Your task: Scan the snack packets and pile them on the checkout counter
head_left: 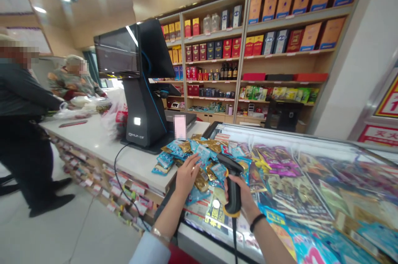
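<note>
My left hand (187,174) reaches over a pile of small blue and gold snack packets (168,158), its fingers stretched out. Its fingertips touch a light-blue packet (203,153) on top of the heap; the thumb is mostly hidden. My right hand (244,193) is wrapped around the grip of a black and yellow barcode scanner (234,193). The scanner's head tilts up and left over the packets, close to my left hand. From its base a black cable hangs toward me.
A black checkout terminal (141,106) stands on the white counter (102,144), near plastic bags (113,110). The glass display case (311,135) holds bagged snacks. Two people stand at the left. Shelves (214,40) of boxes and bottles line the back wall.
</note>
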`<action>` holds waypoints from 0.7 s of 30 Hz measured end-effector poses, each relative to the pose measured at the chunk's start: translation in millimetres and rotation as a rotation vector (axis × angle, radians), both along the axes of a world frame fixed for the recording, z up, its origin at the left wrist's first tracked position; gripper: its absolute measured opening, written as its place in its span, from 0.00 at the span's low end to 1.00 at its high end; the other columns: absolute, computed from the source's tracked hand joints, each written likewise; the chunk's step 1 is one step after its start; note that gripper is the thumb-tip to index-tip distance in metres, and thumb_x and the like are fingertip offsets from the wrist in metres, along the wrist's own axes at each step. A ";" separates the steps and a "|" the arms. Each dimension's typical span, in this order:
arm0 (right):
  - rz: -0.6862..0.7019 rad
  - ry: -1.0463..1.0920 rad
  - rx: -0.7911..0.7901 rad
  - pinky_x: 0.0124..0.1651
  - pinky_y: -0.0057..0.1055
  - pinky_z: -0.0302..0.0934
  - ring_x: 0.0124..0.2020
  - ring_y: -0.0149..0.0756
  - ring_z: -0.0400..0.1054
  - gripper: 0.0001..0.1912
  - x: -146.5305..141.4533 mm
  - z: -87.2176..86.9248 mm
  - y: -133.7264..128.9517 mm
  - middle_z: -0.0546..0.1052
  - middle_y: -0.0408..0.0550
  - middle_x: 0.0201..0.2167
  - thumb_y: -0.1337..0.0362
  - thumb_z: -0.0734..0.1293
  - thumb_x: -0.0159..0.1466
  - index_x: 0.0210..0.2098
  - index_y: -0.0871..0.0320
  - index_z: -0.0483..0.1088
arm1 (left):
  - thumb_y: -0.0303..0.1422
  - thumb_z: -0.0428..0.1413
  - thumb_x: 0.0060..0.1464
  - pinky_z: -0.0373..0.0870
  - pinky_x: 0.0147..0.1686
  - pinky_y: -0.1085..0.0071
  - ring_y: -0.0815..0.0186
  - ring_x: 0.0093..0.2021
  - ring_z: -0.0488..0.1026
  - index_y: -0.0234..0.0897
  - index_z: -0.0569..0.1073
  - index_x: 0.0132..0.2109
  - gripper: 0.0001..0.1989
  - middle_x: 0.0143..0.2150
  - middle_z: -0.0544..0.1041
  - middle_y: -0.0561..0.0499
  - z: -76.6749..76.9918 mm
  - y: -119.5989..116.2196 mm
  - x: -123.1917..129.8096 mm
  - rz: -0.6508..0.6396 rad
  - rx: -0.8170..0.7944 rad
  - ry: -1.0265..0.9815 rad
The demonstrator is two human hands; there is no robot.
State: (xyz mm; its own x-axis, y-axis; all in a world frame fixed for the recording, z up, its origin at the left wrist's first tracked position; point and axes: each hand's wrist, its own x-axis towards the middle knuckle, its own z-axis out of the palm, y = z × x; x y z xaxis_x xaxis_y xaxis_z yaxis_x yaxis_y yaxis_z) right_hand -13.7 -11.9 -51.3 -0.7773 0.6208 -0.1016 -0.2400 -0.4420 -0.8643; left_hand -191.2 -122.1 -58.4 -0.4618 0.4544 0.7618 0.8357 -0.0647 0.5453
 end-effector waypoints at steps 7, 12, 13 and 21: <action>0.017 0.027 0.012 0.13 0.26 0.58 0.11 0.31 0.63 0.15 0.3 3.1 -4.9 0.71 0.43 0.14 0.54 0.72 0.48 0.22 0.58 0.67 | 0.38 0.57 0.53 0.66 0.57 0.56 0.56 0.52 0.72 0.43 0.79 0.37 0.07 0.53 0.75 0.47 -2.4 7.2 -2.3 0.060 0.125 -0.170; 0.020 0.050 0.012 0.12 0.26 0.58 0.10 0.30 0.63 0.15 -1.0 5.8 -8.4 0.71 0.42 0.13 0.55 0.72 0.47 0.22 0.59 0.66 | 0.37 0.58 0.53 0.69 0.50 0.58 0.58 0.45 0.75 0.43 0.79 0.40 0.09 0.44 0.78 0.48 -3.4 11.5 -11.1 0.081 0.154 -0.263; 0.020 0.052 0.010 0.12 0.26 0.58 0.10 0.30 0.63 0.15 -1.3 5.9 -8.7 0.70 0.42 0.13 0.55 0.72 0.47 0.21 0.58 0.66 | 0.37 0.58 0.53 0.70 0.48 0.60 0.59 0.42 0.75 0.43 0.78 0.41 0.09 0.42 0.79 0.48 -1.1 14.0 -13.2 0.097 0.167 -0.289; 0.024 0.145 0.020 0.11 0.26 0.57 0.10 0.31 0.62 0.18 -1.5 5.4 -8.4 0.71 0.40 0.14 0.53 0.72 0.48 0.27 0.57 0.65 | 0.37 0.58 0.52 0.68 0.50 0.64 0.62 0.46 0.73 0.40 0.68 0.52 0.20 0.45 0.75 0.47 15.6 34.8 -26.3 0.193 0.384 -0.400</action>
State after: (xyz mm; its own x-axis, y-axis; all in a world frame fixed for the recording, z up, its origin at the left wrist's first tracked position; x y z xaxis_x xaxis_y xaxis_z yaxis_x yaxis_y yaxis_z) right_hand -15.2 -20.3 -45.9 -0.7976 0.6027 0.0252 -0.3526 -0.4319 -0.8301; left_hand -217.5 -87.3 -42.8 -0.7944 0.0595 0.6045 0.5859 -0.1873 0.7885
